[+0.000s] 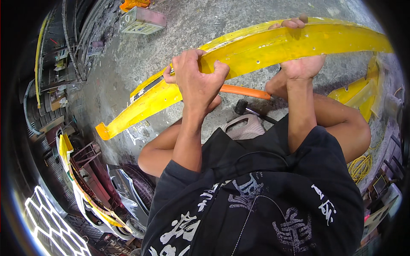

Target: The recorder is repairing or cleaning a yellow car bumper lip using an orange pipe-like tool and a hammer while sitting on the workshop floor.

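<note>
A long curved yellow panel [265, 49], like a vehicle trim or bumper strip, is held up across my front from lower left to upper right. It has small holes along one edge and a scuffed, paler rim. My left hand [196, 77] grips it left of the middle, thumb on the near face and some fingers hidden behind. My right hand [302, 64] supports it farther right from below, with fingertips curled over the top edge. On the floor under the panel lie an orange handle or bar [245, 91] and a black-headed mallet [241, 106].
A metal can [143, 20] stands on the concrete floor at the far left. More yellow panel pieces [356, 96] lie at the right, above a coiled yellow cord [361, 167]. A pale slipper [244, 128] rests between my legs. Car body parts [92, 196] crowd the left side.
</note>
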Available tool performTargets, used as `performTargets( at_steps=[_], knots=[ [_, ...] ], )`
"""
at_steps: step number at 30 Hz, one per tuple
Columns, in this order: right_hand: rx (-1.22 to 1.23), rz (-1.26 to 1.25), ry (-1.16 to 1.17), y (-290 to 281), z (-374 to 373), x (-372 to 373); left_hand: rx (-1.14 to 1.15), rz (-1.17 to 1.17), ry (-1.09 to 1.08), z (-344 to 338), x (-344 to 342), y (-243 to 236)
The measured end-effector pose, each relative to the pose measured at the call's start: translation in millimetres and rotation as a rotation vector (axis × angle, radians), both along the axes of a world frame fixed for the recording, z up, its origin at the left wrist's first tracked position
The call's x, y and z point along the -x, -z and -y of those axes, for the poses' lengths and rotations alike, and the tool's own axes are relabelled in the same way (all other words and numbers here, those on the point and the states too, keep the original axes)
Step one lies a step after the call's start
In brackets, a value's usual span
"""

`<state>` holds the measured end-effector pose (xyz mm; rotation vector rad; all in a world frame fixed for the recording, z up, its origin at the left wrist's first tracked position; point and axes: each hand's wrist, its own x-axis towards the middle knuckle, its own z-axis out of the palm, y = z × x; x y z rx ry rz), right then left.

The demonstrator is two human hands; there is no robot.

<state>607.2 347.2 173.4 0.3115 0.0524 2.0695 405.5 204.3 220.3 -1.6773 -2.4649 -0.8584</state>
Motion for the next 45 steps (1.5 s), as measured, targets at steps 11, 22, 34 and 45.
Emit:
performTargets(
  at_steps=[11,22,34,45],
  knots=[
    [-0.007,0.045,0.021,1,-5,-3,-0.011,0.165,0.098,5,8,-3],
    [-0.064,0.056,0.081,1,-6,-1,-0.065,0.001,0.123,-8,2,-9],
    [0.019,0.064,0.103,7,-3,4,0.36,0.34,0.079,-53,-24,-34],
    [0.078,0.036,0.078,13,6,20,0.37,0.213,0.176,-82,-38,-35]
  ],
)
